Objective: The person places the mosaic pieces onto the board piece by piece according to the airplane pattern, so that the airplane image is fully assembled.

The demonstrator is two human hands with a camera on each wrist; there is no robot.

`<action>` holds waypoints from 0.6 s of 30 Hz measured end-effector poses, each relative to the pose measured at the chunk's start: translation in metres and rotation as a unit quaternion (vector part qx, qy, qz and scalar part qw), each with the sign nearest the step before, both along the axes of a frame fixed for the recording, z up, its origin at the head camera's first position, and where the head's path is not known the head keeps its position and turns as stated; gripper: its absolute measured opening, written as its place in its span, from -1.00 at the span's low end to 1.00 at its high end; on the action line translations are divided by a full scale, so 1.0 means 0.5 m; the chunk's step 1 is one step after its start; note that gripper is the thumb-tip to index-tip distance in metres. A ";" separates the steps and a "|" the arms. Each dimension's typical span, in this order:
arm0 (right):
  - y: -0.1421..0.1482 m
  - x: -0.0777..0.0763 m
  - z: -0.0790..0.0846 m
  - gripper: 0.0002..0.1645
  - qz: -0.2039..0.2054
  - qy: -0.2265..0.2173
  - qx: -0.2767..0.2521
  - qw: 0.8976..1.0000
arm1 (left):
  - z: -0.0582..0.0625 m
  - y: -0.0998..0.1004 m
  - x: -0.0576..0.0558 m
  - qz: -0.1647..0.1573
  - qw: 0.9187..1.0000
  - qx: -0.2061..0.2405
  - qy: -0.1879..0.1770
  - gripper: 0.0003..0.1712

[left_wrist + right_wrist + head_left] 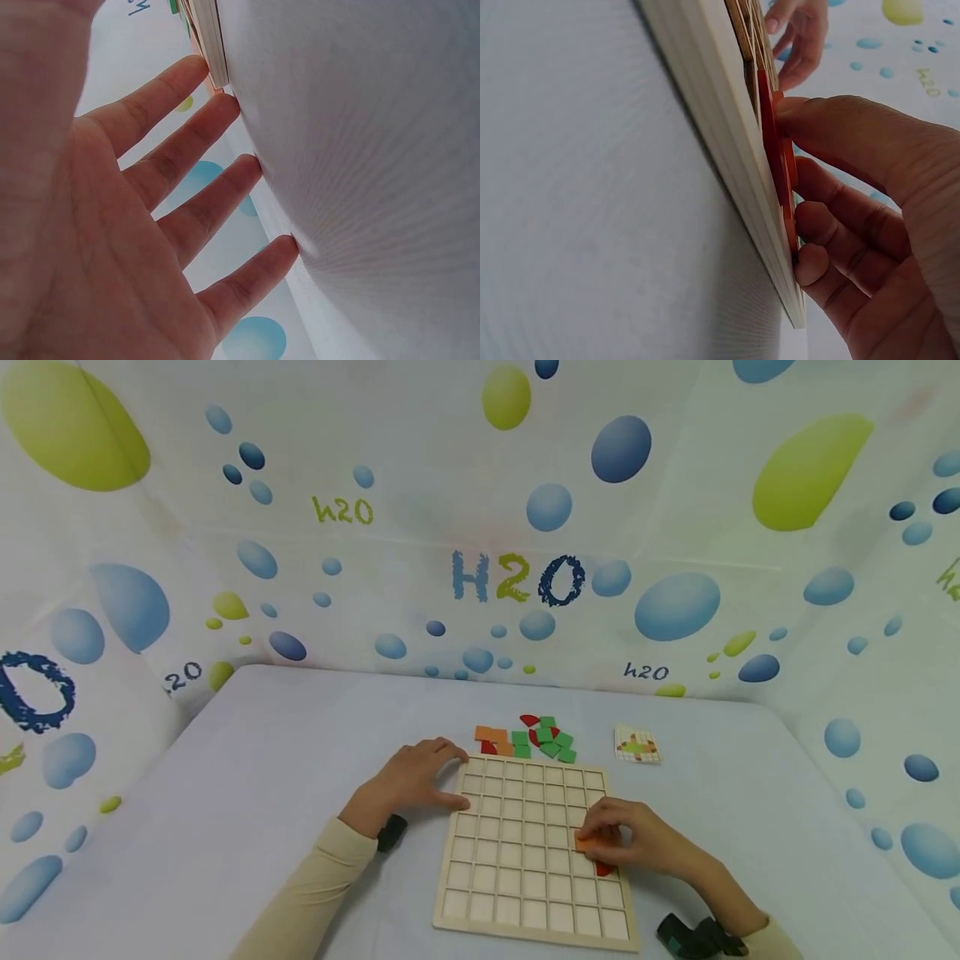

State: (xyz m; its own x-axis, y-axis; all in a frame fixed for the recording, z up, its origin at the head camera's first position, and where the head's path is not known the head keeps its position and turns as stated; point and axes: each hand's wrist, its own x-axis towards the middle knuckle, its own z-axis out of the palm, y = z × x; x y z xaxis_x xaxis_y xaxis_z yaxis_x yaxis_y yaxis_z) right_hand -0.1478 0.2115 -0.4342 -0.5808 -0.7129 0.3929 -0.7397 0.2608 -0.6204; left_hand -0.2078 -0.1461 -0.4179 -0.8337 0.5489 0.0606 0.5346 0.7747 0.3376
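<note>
A wooden grid board [483, 878] lies on the table. My left hand [412, 777] rests at its upper left edge, thumb and index fingertip on the frame. In the left wrist view its fingers are spread and nearly straight, tips on the white cloth. Over the board's right side, my right hand [637, 835] pinches an orange square tile [581, 842] between thumb and fingers. Just below it, a red curved-edge tile [604, 869] sits by the right edge, partly under the hand. The right wrist view shows the orange tile [787, 150] close against the red one [771, 139].
Behind the board lie loose tiles: several green squares [547, 748], orange squares [491, 735] and red pieces [529, 721]. A small picture card [637, 744] with a coloured pattern lies at the back right. White cloth [300, 727] covers the table, with a patterned curtain behind.
</note>
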 end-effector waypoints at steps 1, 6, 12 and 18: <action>0.000 -0.001 0.001 -0.74 -0.001 0.000 0.001 1.000 | 0.002 0.000 0.000 0.000 1.000 0.000 0.000 -0.27; -0.002 -0.004 0.001 -0.73 -0.002 0.013 0.000 1.000 | 0.008 0.002 -0.002 0.001 1.000 -0.003 0.000 -0.26; -0.006 -0.006 -0.004 -0.75 -0.024 0.024 0.005 0.999 | 0.008 0.003 -0.005 0.008 1.000 -0.006 -0.006 -0.25; -0.009 -0.007 -0.007 -0.81 -0.025 0.003 0.020 0.999 | 0.000 0.002 -0.004 0.011 1.000 -0.004 -0.017 -0.24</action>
State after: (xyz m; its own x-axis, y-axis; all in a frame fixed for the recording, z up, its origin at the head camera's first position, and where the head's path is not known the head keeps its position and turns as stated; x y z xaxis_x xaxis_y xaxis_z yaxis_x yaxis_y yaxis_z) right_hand -0.1516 0.2072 -0.4376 -0.6144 -0.6978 0.3683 -0.7287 0.3229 -0.6039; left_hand -0.2097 -0.1453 -0.4180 -0.8466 0.5315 0.0275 0.5064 0.7885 0.3491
